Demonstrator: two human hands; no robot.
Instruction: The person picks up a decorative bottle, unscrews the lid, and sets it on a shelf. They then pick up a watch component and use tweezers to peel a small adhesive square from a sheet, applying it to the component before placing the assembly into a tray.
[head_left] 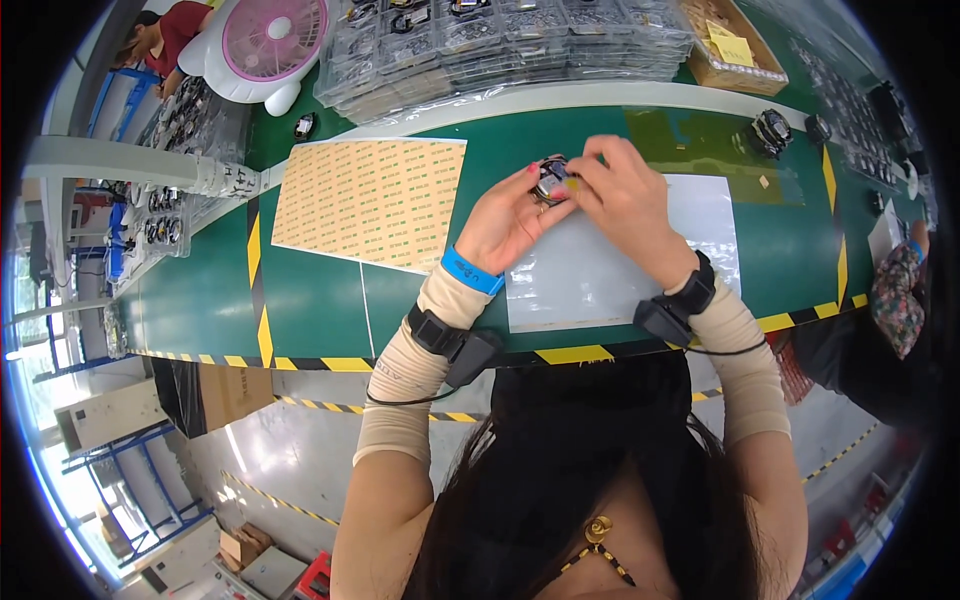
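My left hand is closed round a small, dark, round electronic part, holding it up over the bench. My right hand meets it from the right, with thumb and fingers pinched together at the part's edge. A small yellowish bit shows at those fingertips; I cannot make out what it is. Below both hands lies a glossy white sheet. To the left, a tan sheet of backing paper with repeated print rests on the green bench.
Stacked clear trays of parts line the back, between a white and pink fan and a cardboard box. Another round part stands near a yellowish film. Striped tape edges the bench. Other people are at both sides.
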